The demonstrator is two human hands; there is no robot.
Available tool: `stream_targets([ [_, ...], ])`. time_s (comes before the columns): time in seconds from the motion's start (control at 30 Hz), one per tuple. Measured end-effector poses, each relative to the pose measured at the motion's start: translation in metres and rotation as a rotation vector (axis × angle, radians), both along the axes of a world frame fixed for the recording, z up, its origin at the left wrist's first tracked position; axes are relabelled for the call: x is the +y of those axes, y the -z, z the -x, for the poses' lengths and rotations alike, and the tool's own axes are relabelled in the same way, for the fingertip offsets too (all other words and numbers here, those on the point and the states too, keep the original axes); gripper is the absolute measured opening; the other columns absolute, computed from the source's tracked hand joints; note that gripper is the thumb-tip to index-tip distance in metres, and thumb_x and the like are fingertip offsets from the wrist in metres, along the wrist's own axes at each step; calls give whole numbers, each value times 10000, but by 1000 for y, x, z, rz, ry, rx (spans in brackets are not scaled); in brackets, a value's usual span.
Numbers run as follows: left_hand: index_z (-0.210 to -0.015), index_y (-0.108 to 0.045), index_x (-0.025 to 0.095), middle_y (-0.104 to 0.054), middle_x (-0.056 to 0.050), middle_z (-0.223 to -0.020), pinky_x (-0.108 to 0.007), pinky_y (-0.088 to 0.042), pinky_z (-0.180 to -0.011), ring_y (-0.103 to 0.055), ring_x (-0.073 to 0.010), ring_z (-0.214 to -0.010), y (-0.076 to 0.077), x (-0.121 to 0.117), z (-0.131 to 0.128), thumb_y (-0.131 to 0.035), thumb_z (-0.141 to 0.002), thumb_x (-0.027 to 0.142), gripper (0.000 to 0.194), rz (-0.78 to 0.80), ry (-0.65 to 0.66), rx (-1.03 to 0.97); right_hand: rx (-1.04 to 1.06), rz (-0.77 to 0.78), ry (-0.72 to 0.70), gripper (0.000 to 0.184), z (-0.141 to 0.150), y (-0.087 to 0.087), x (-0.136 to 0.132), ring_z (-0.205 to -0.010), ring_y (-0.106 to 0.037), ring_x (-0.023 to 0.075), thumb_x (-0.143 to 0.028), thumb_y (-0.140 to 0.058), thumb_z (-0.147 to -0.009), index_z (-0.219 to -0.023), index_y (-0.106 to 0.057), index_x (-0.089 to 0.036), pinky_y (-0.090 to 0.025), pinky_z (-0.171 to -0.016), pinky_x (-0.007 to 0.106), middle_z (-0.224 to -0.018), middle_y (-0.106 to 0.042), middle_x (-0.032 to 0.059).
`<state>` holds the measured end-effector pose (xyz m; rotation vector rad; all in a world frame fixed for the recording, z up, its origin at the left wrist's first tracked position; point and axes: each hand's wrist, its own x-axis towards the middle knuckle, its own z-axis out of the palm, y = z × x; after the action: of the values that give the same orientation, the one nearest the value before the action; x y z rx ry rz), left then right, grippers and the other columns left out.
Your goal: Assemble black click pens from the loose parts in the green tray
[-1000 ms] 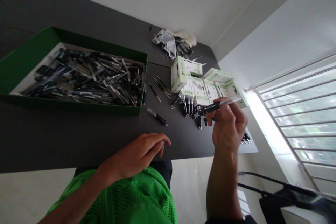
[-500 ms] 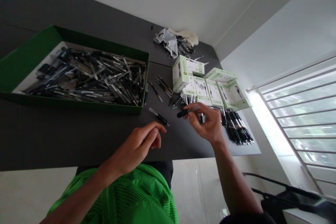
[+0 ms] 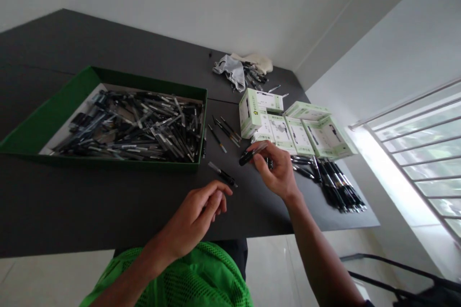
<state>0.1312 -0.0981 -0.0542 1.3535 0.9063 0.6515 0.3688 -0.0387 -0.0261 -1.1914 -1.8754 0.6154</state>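
My right hand [image 3: 276, 171] is over the dark table [image 3: 108, 201] and pinches a black pen with a clear barrel [image 3: 251, 154], held low near the white and green boxes [image 3: 288, 124]. My left hand [image 3: 196, 213] hovers at the table's near edge with its fingers curled and nothing visible in them. A loose pen [image 3: 223, 174] lies on the table just beyond its fingertips. A row of finished black pens [image 3: 334, 182] lies to the right of my right hand.
A green tray [image 3: 54, 115] full of black pens and pen parts stands at the left. A few thin refills [image 3: 225, 130] lie between the tray and the boxes. A grey cloth [image 3: 230, 68] with more pens sits at the far edge. A window is at the right.
My right hand came down from a raised position to just above the table, still holding the pen. My left hand shifted slightly toward the loose pen. The view tilted down.
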Motion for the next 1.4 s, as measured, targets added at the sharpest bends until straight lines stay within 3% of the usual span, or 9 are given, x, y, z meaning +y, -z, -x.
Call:
stream_targets([
  [0.2,-1515,-431,272,-625,-124,-1331,-313,-556,-762,-637,-196,-938,8,2,-3,-464,-1096,497,476,-68,-193,37,-54,139,-170,189,18,-16,-14,-542,-532,93,-323,-633,-998,-1068,-746,-188,-420,-526,212,-700,-684,-22],
  [0.37,-1213,-624,217,-696,-38,-907,-298,-535,-753,-651,-173,-787,0,2,-2,-467,-1106,457,306,-236,-165,67,2,343,-360,262,37,-25,-20,-514,-530,78,-385,-634,-1014,-1154,-753,-197,-400,-488,201,-730,-701,-26],
  [0.53,-1070,-612,270,-647,17,-784,-254,-486,-549,-579,-135,-605,-46,4,34,-522,-1093,430,185,-295,-546,-149,-167,70,-23,290,50,-31,28,-598,-596,122,-341,-540,-1069,-1265,-704,-205,-432,-583,243,-727,-700,-16],
  [0.6,-1048,-615,278,-622,23,-742,-262,-493,-562,-562,-149,-624,-62,16,52,-518,-1096,412,172,-320,-659,-363,-426,-57,93,235,58,-29,60,-883,-687,188,-229,-571,-1036,-1207,-727,-189,-476,-745,285,-1038,-775,68],
  [0.7,-1036,-638,215,-587,26,-668,-230,-458,-550,-531,-126,-599,-69,40,68,-582,-1067,363,160,-199,-528,-432,-811,-127,37,351,71,-21,104,-1153,-641,262,-130,-475,-1056,-1339,-677,-173,-458,-906,343,-1279,-734,128],
  [0.8,-1030,-587,230,-537,55,-598,-196,-395,-466,-465,-104,-498,-64,51,70,-544,-1078,452,232,-129,-446,-452,-1019,-129,-92,326,83,-12,130,-1134,-627,271,-100,-452,-1056,-1230,-725,-142,-424,-949,370,-1235,-745,147],
  [1.0,-1044,-561,216,-473,69,-610,-163,-329,-416,-398,-85,-465,-57,48,66,-545,-1065,502,288,-69,-361,-513,-1076,-134,-198,284,87,-5,142,-1043,-633,271,-113,-477,-1054,-1073,-761,-128,-377,-929,375,-1117,-764,155],
  [1.2,-1035,-561,214,-484,59,-661,-187,-360,-456,-421,-95,-509,-58,52,68,-522,-1080,466,259,-89,-345,-526,-1031,-117,-115,308,84,0,144,-1109,-641,263,-128,-435,-1071,-1210,-710,-125,-323,-974,368,-1221,-736,159],
  [1.4,-1037,-649,198,-682,-41,-1030,-262,-503,-902,-634,-169,-984,-62,56,75,-551,-1082,434,259,-443,-450,-118,-951,-44,13,279,83,7,148,-1063,-689,275,-138,-498,-1032,-1053,-776,-133,-326,-974,399,-1148,-767,167],
])
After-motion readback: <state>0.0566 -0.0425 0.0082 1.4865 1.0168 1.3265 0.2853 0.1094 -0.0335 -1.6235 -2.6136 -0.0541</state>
